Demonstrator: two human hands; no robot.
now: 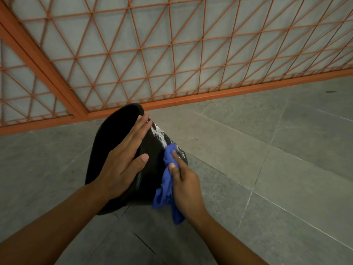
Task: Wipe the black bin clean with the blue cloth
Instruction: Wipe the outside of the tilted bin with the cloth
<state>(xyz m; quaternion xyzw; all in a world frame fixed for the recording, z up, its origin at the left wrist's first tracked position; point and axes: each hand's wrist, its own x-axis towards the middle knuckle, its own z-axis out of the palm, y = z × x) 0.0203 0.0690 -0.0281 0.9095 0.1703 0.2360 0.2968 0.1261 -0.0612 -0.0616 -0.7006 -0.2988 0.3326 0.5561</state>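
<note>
The black bin point(152, 150) stands on the grey floor in the middle of the head view, seen from above. White smears run down its right side. My left hand point(124, 159) lies flat across the bin's top with the fingers straight, pressing on it. My right hand point(183, 180) grips the blue cloth point(168, 184) and holds its bunched end against the bin's right side, just below the white smears. The rest of the cloth hangs down under my right hand.
An orange metal mesh fence point(172, 54) with a thick bottom rail runs along the floor right behind the bin. Grey stone floor tiles point(267, 169) spread to the right and in front.
</note>
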